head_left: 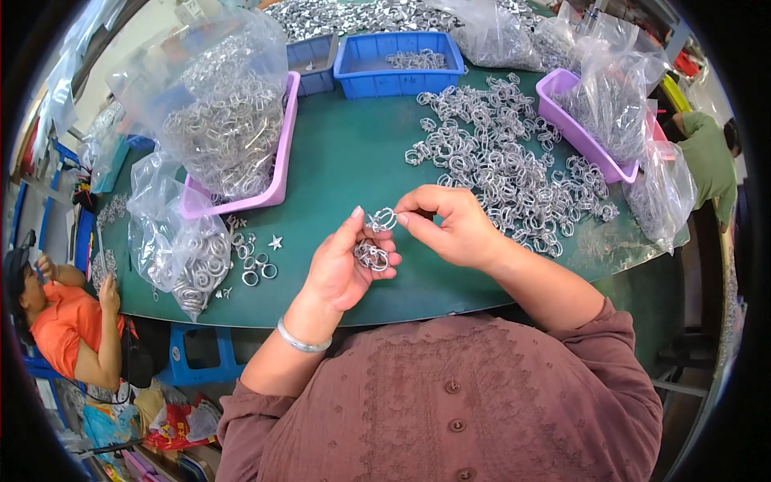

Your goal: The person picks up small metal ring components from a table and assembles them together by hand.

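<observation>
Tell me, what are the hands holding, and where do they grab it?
Both hands pinch one small silver metal clip by its opposite edges, left hand and right hand. The left palm also cradles a few more clips.

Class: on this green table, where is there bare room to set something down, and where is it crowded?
Bare green table lies between the left purple tray and the heap of loose metal rings, up to the blue bin. The table's right half and left edge are crowded.
</observation>
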Demonstrator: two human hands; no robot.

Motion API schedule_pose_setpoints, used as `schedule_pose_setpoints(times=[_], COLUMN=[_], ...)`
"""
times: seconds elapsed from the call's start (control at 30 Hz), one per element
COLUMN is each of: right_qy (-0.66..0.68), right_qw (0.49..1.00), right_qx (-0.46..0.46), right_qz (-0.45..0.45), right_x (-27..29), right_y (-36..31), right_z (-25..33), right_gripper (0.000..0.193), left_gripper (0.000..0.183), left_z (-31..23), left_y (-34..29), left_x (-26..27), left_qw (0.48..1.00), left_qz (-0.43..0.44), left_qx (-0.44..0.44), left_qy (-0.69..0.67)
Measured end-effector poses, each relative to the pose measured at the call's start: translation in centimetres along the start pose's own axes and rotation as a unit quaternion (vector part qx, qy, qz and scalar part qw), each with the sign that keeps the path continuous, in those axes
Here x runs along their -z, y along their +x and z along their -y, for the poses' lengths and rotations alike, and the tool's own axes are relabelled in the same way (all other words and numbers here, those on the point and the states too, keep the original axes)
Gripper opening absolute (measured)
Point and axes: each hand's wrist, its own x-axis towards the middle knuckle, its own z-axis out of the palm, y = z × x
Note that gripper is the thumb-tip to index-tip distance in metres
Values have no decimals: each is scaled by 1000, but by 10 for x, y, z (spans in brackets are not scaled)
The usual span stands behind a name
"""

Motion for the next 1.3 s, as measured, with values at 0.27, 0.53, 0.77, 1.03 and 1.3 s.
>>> schedule_pose_setpoints(times=[0.27, 0.53, 0.77, 1.03, 1.3], right_qy=[-45, 53, 137, 89, -60], right_qw=[997, 997, 983, 994, 943], right_qx=[60, -53, -118, -59, 290], right_qz=[6, 30, 42, 38, -151], right_x=[-4, -9, -12, -7, 36], right_y=[-2, -3, -2, -3, 21], right_z=[3, 8, 2, 2, 56], right_gripper=[9, 11, 11, 15, 50], left_gripper=[35, 31, 31, 28, 25], left_z=[-3, -3, -4, -4, -3], left_y=[-5, -8, -9, -11, -14], left_x=[3, 7, 10, 7, -1], left_qw=[999, 999, 998, 995, 962], left_qz=[-5, 0, 11, 26, -10], left_qx=[-20, -40, -52, -71, -233], left_qy=[25, 29, 39, 62, 145])
